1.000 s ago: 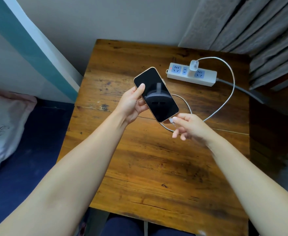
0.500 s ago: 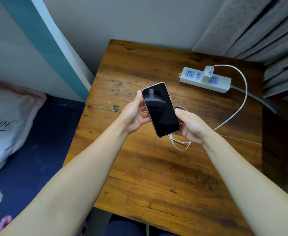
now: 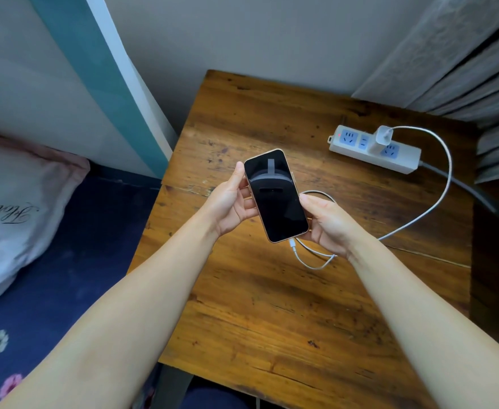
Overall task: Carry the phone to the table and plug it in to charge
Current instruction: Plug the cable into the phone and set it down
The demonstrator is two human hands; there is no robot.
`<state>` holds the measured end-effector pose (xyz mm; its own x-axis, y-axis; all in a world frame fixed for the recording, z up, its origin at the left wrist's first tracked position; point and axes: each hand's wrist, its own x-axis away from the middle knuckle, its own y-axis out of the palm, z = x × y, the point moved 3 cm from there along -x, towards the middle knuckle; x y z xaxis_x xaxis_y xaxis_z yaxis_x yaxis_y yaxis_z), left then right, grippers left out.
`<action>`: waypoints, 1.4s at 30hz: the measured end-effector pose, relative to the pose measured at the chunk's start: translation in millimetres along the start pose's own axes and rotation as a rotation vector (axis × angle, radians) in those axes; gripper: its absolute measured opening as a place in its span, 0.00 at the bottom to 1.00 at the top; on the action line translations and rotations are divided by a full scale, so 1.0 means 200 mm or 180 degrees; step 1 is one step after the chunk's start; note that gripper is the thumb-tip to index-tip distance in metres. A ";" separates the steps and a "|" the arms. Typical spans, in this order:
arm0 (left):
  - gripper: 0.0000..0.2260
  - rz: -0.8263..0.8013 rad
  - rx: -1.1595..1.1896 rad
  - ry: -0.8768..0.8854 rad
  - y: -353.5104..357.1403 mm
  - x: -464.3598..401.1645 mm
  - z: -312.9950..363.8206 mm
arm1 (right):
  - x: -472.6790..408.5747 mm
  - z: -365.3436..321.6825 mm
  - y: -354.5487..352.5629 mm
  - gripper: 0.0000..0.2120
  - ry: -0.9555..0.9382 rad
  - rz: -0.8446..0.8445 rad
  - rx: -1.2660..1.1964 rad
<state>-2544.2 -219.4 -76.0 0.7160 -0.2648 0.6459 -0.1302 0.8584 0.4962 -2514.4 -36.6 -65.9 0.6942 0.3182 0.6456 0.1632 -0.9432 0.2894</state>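
A gold-edged phone (image 3: 276, 196) with a dark screen is held face up above the wooden table (image 3: 272, 305). My left hand (image 3: 232, 203) grips its left edge, thumb along the side. My right hand (image 3: 329, 224) holds its right edge. A white charging cable (image 3: 441, 184) is plugged into the phone's bottom end and loops under my right hand. It runs back to a white charger (image 3: 382, 137) seated in a white power strip (image 3: 375, 149) at the table's back right.
A bed with a dark blue floral sheet (image 3: 65, 276) and a white pillow (image 3: 15, 211) lies left of the table. Grey curtains (image 3: 463, 69) hang at the back right. The strip's grey cord (image 3: 460, 184) trails off the table's right side.
My right hand has let go of the cable's plug and come up to hold the phone's right edge. The phone has turned more upright between both hands.
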 end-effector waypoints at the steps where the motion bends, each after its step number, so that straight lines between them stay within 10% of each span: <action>1: 0.20 -0.0005 0.0007 -0.0011 0.00 0.00 0.01 | 0.00 0.00 0.00 0.13 0.0004 0.0015 0.0003; 23: 0.20 0.0114 0.0142 0.0017 -0.06 0.02 0.04 | 0.00 -0.06 0.10 0.13 -0.0158 0.0070 0.0060; 34: 0.19 0.1910 0.0325 0.0090 -0.63 0.14 -0.02 | -0.40 0.08 0.45 0.14 -0.0026 0.0542 0.1181; 42: 0.21 0.2097 0.0521 0.0007 -0.66 0.14 -0.06 | -0.55 0.15 0.50 0.13 0.0022 0.0770 0.1616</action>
<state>-2498.4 -334.8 -130.8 0.4530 0.2918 0.8424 -0.6418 0.7626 0.0809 -2554.0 -169.1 -129.4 0.7495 0.0862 0.6564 0.3181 -0.9164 -0.2428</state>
